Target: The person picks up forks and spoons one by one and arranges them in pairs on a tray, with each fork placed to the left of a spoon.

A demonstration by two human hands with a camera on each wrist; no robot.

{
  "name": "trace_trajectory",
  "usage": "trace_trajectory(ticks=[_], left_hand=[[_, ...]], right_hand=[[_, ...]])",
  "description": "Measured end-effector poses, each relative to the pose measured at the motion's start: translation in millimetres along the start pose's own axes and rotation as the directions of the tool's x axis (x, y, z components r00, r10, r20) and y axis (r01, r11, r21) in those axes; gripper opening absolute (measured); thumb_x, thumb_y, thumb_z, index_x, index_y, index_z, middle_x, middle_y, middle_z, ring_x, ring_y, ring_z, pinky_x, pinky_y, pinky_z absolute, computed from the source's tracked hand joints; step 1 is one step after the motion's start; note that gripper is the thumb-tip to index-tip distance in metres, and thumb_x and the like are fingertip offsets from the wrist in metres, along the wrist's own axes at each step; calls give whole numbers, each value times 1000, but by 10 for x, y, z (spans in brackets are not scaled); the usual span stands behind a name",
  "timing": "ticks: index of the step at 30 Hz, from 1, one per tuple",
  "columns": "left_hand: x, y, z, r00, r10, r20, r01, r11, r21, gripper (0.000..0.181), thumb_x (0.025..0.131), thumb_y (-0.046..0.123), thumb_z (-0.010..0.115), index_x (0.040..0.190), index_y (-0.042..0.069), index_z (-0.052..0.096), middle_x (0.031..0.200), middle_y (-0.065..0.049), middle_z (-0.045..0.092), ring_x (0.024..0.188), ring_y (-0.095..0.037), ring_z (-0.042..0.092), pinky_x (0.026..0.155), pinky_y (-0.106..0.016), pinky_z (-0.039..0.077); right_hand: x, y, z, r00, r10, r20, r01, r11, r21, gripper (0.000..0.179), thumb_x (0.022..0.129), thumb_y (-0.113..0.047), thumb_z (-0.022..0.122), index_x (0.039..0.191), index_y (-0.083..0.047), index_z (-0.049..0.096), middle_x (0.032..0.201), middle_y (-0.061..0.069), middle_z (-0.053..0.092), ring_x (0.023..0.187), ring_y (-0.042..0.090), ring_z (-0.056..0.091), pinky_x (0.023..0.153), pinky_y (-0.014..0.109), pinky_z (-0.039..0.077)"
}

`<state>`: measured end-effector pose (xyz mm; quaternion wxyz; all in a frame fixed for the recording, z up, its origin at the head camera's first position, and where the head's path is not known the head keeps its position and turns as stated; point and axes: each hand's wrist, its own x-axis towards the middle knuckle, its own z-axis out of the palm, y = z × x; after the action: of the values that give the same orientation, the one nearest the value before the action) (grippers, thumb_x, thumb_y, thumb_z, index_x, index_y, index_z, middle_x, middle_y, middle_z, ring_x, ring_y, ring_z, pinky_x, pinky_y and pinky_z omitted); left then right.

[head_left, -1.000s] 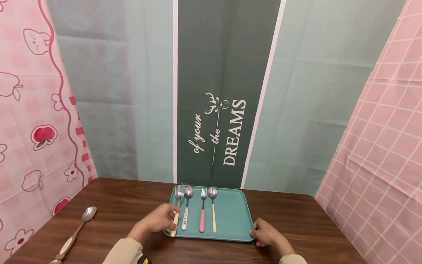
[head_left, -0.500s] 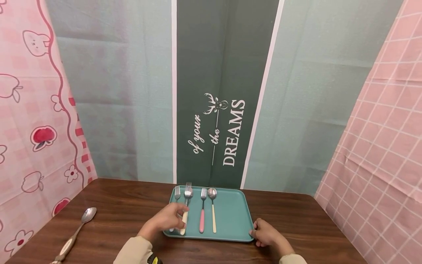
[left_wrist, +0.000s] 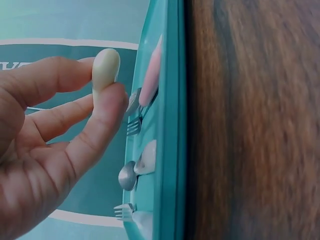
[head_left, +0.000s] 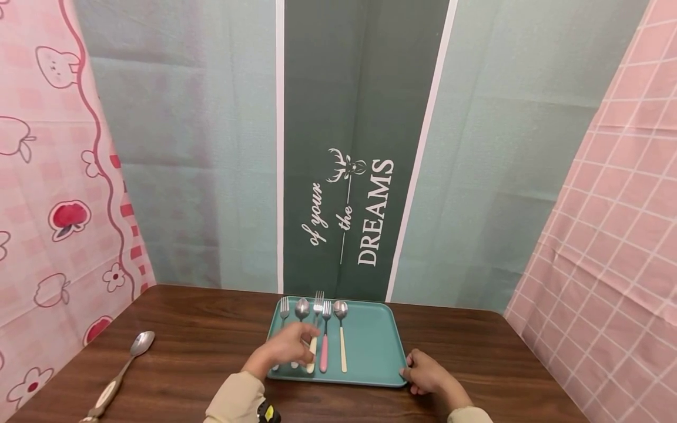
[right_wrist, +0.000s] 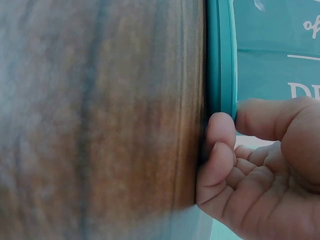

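Observation:
My left hand pinches a cream-handled fork over the teal tray, its tines pointing away. In the left wrist view the end of the cream handle sits between thumb and fingers, raised above the tray. Right beside it lies a pink-handled fork, then a cream-handled spoon further right. A white-handled spoon and another fork lie on the tray's left part, their handles partly behind my hand. At the tray's near right corner, my right hand grips the rim between thumb and curled fingers.
A larger spoon with a beige handle lies at the left of the brown wooden table. Behind the table hangs a green cloth; pink patterned cloths close off both sides.
My left hand has carried the cream-handled fork rightward across the tray, from over the leftmost fork, past the white-handled spoon, to beside the pink-handled fork. My right hand stays at the tray's corner.

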<state>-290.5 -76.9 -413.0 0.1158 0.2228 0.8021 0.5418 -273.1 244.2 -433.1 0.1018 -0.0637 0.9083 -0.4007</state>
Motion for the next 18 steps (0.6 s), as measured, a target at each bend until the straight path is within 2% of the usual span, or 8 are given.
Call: trace_trajectory(ticks=[5,13,18], left_hand=[[44,-4,64,1000,23,-16,-23,999,27,51,64,-10,61,114,-15,54,85,-14,57,59,-15,59,53,-30,50],[118,66,198,995,44,-92,-39,998,58,51,65,-9,60,115,-17,53,83,-11,58,57,-14,56,51,-30,50],[155,69,278,994,56,-98,-55,998,17,52,65,-11,57,116,-20,50,82,-14,57,51,-14,56,50,-30,50]], right_hand=[[2,-7,5,1000,16,-2,-16,1000,1,17,88,-1,57,83,-1,41,62,9,47,47,14,48,45,25,42],[15,0,15,999,38,-14,-38,999,-15,18,88,-1,58,83,-1,41,63,10,47,48,14,47,45,24,40],[23,-11,18,999,40,-16,-40,999,-13,18,88,-1,58,84,-1,41,64,10,47,48,15,47,46,24,40]])
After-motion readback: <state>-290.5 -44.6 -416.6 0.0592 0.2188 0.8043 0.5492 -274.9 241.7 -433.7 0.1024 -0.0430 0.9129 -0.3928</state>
